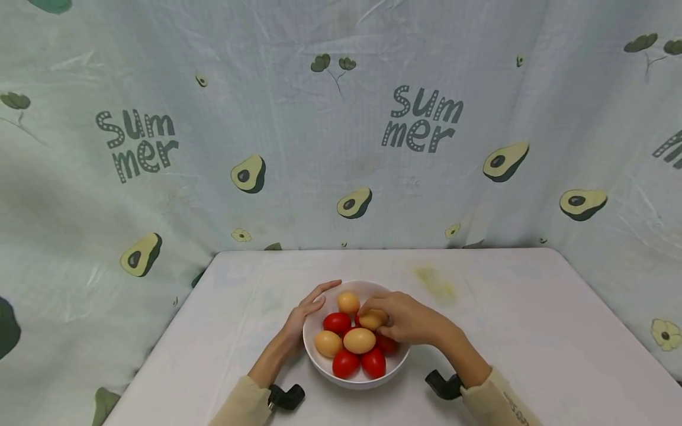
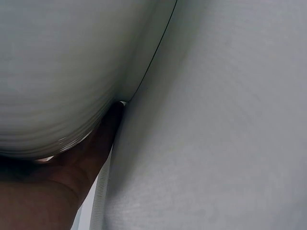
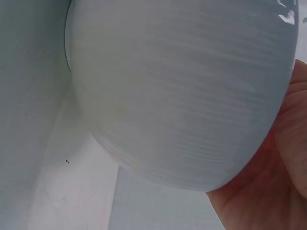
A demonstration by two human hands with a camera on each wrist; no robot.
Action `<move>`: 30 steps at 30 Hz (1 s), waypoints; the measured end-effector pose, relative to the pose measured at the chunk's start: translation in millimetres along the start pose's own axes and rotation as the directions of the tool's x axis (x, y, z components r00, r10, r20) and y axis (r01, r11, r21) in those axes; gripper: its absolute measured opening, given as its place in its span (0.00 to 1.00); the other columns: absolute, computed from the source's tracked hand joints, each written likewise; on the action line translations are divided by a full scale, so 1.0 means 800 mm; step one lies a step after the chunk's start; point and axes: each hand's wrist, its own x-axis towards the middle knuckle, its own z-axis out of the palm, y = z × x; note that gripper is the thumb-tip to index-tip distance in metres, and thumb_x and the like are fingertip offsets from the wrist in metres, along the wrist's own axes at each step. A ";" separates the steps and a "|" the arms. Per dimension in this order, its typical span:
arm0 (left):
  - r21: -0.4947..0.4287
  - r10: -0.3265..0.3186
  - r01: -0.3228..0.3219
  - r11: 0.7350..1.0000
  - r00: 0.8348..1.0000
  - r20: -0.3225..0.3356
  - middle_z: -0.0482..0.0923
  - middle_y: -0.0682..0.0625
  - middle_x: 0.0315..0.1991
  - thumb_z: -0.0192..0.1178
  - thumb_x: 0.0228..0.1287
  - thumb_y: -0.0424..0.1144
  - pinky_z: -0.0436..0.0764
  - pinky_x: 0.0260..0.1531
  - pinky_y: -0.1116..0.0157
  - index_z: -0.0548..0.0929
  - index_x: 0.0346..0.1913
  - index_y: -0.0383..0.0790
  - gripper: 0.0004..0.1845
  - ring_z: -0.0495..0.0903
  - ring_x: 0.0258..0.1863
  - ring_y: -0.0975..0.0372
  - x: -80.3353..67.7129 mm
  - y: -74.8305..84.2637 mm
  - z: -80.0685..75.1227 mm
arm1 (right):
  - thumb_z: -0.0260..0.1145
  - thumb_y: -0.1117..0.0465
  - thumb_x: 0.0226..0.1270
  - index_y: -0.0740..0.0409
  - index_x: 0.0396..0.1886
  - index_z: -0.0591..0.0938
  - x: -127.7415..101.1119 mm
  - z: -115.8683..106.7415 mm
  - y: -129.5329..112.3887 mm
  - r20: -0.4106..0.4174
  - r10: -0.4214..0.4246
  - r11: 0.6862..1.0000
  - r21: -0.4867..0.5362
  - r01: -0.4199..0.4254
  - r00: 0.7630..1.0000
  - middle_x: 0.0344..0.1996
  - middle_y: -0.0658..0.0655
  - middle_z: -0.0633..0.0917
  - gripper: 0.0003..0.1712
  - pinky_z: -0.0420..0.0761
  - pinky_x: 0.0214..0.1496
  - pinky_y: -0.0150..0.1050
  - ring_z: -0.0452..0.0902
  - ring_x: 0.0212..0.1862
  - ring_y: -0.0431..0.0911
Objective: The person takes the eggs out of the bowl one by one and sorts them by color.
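Bowl: white bowl (image 1: 356,378) standing on the counter (image 1: 533,331), near its front edge and midway across; its outer wall fills the left wrist view (image 2: 62,76) and the right wrist view (image 3: 182,91)
Contents: tan eggs and red eggs heaped together inside the bowl; one tan egg (image 1: 359,340) at the centre, a red egg (image 1: 346,363) in front of it
Left hand: left hand (image 1: 306,313) laid against the bowl's left outer wall, fingers relaxed and curving along the rim; gripping nothing
Right hand: right hand (image 1: 410,319) reaching over the bowl's right rim; fingertips closed round a held tan egg (image 1: 372,320) lying among the others
Surroundings: pale cloth backdrop (image 1: 341,118) printed with avocados and the word "summer", hung behind and at both sides of the counter
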 end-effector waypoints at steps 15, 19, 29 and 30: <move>-0.002 -0.001 0.001 1.000 1.000 -0.029 0.54 0.50 0.83 0.36 0.81 0.46 0.51 0.82 0.46 0.62 0.80 0.50 0.28 0.51 0.82 0.51 0.001 -0.004 0.001 | 0.75 0.69 0.61 0.51 0.55 0.82 -0.016 -0.027 0.010 -0.167 -0.019 0.999 0.038 0.025 0.986 0.50 0.49 0.87 0.23 0.88 0.54 0.41 0.81 0.51 0.44; -0.002 0.000 0.000 1.000 0.999 -0.033 0.54 0.50 0.83 0.36 0.81 0.45 0.51 0.82 0.46 0.62 0.80 0.50 0.28 0.51 0.82 0.51 0.002 -0.004 0.002 | 0.74 0.68 0.62 0.51 0.55 0.81 -0.024 -0.037 0.020 -0.216 -0.031 0.998 0.038 0.040 0.976 0.48 0.48 0.87 0.23 0.87 0.52 0.38 0.80 0.48 0.41; -0.003 0.008 -0.008 1.000 0.999 -0.036 0.54 0.49 0.83 0.36 0.81 0.44 0.52 0.82 0.47 0.61 0.80 0.47 0.28 0.51 0.82 0.51 0.002 -0.004 0.002 | 0.73 0.64 0.66 0.49 0.63 0.81 -0.040 -0.063 0.046 -0.331 0.036 0.999 0.039 -0.024 0.943 0.54 0.52 0.86 0.26 0.89 0.53 0.43 0.82 0.54 0.48; -0.002 0.008 -0.008 1.000 0.999 -0.039 0.54 0.49 0.83 0.36 0.81 0.44 0.52 0.82 0.46 0.62 0.80 0.47 0.28 0.51 0.82 0.51 0.002 -0.003 0.002 | 0.73 0.64 0.67 0.48 0.64 0.81 -0.041 -0.066 0.049 -0.341 0.044 0.999 0.040 -0.033 0.939 0.54 0.52 0.86 0.26 0.89 0.52 0.43 0.82 0.54 0.48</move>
